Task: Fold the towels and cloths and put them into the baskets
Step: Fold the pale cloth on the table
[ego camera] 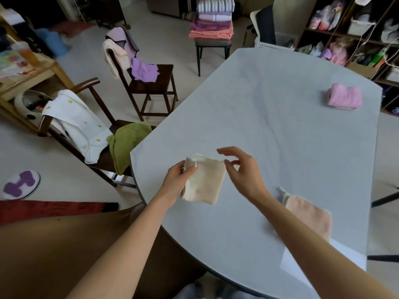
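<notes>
The left hand (177,180) grips a folded cream cloth (205,182) by its left edge, fingers (190,169) curled round it, just above the grey counter (280,126). The right hand (244,171) hovers at the cloth's right edge, its fingers loosely spread and holding nothing. A peach cloth (308,214) lies flat near the right forearm.

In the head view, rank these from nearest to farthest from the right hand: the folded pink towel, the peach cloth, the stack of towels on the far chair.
From the right hand:
1. peach cloth, near table edge, beside the right forearm.
2. folded pink towel, far right of the table.
3. stack of towels, on the chair beyond the table.
</notes>
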A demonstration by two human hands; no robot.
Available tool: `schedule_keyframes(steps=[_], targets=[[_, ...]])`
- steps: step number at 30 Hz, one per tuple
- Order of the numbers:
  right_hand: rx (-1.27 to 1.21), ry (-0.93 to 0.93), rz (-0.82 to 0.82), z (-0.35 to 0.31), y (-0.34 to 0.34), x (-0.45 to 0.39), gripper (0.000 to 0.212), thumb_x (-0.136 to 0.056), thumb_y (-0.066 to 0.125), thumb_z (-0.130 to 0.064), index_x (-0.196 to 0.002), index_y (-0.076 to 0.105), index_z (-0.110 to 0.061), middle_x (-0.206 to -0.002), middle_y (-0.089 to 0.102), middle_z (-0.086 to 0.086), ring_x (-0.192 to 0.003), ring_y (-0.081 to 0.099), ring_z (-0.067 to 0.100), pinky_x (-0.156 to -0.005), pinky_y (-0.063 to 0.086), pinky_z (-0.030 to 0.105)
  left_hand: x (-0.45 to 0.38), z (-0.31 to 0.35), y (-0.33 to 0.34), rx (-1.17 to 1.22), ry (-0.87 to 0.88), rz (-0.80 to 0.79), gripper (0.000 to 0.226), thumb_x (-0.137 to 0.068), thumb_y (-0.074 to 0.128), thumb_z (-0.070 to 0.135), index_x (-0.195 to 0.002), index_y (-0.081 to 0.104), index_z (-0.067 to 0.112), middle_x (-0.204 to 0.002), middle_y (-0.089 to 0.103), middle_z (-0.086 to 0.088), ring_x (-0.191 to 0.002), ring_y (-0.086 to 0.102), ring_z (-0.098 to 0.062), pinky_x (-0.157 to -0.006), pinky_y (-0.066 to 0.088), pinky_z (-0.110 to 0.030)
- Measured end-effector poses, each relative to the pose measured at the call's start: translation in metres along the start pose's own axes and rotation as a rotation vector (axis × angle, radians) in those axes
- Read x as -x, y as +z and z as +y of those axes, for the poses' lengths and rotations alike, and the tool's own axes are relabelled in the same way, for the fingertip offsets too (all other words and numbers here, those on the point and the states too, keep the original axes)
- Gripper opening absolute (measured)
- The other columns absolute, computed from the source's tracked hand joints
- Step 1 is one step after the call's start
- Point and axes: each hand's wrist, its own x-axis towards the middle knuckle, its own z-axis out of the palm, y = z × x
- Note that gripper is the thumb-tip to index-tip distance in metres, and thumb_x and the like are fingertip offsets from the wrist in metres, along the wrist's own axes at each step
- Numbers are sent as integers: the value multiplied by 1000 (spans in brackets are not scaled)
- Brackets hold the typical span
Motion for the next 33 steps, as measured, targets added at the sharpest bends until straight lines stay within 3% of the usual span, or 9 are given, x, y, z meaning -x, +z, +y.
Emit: schedule_keyframes(steps=[5,8,11,19,23,30,33], targets=[[151,-199,-418,-9,-12,-28,33,-88,62,-3,-115,66,-21,-117,64,-11,-107,57,6,-79,51,21,11,23,-4,-136,-108,-295,27,-93,60,35,-111,67,16,-103,73,-3,-98,69,-20,-85,55,-35],[93,-98,-609,-17,-16,-41,23,-86,69,-11,-108,69,-19,-110,68,-7,-101,62,6,-76,51,22,15,41,-10,-235,-244,-502,31,-91,61,36,-111,65,14,-105,73,-6,-97,69,-21,-83,54,-31],[-39,16,-708,-26,-18,-47,9,-85,69,-6,-94,73,-7,-86,71,-1,-73,60,7,-63,47,22,17,53,-13,-333,-268,-610,25,-91,61,33,-106,65,13,-99,72,-3,-90,69,-18,-83,55,-30],[-326,241,-729,-21,-18,-46,8,-86,67,-10,-80,71,-8,-71,52,14,-57,44,13,-51,36,22,15,55,-17,-377,-225,-616,32,-87,67,31,-110,63,10,-104,71,-6,-96,68,-22,-94,53,-38],[-433,304,-682,-27,-16,-46,13,-86,64,-4,-97,70,-3,-55,50,4,-48,43,9,-47,35,19,14,56,-19,-338,-226,-641,47,-81,72,33,-118,61,6,-109,70,-9,-99,68,-24,-92,53,-37],[-620,387,-677,-23,-9,-43,15,-84,65,-7,-97,65,-15,-38,34,-5,-32,21,8,-57,32,18,13,59,-18,-321,-219,-693,23,-88,66,23,-108,63,12,-102,71,-1,-96,67,-17,-91,53,-31],[-729,399,-673,-24,-9,-41,13,-86,63,-10,-99,61,-13,-47,48,0,-36,31,7,-50,32,18,13,60,-17,-303,-197,-716,23,-86,67,23,-107,63,14,-98,71,3,-96,67,-17,-91,52,-31]])
